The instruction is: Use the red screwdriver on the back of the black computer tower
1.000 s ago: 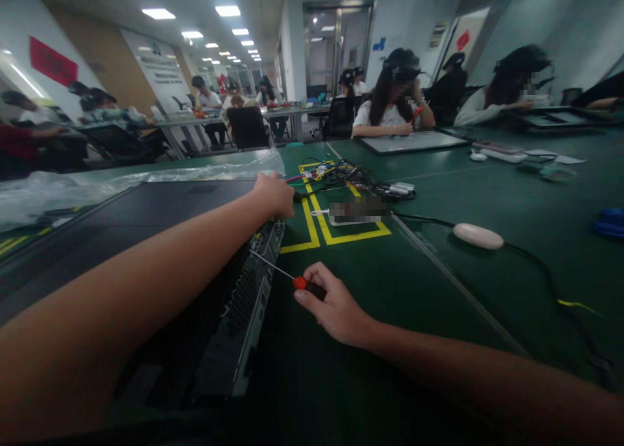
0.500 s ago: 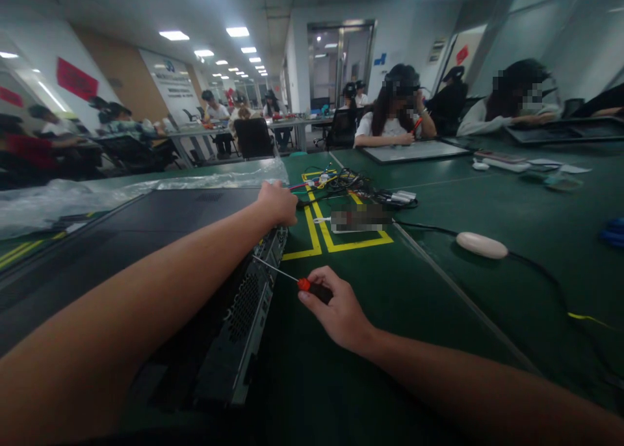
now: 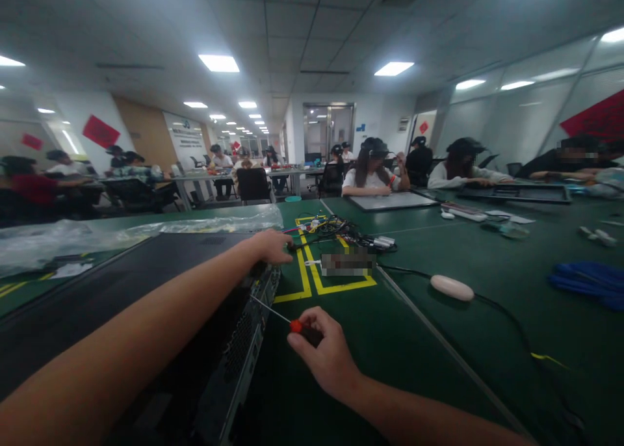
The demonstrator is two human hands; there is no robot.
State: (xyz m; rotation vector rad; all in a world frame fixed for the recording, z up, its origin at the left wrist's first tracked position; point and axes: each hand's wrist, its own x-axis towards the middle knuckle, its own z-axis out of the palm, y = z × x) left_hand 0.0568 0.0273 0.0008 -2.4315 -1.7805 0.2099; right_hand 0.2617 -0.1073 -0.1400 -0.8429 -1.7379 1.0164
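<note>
The screwdriver [image 3: 296, 326] is gripped in the right hand [image 3: 327, 350], tip at the side of the computer case [image 3: 156, 262], short of the tabletop [image 3: 414, 316]'s far edge; a far corner is covered by the left hand [image 3: 273, 246], grip unclear; work seems underway, what is left cannot be told

- We've got a left arm [image 3: 146, 332] that's totally bare, kinda chunky near the lens, slimming toward the hand
- Our left hand [image 3: 273, 246]: bare too, fingertips hard to make out
- Right arm [image 3: 414, 407]: bare, pretty slim
- Right hand [image 3: 329, 358]: also bare, thumb [image 3: 299, 344] rounded at the tip
</note>
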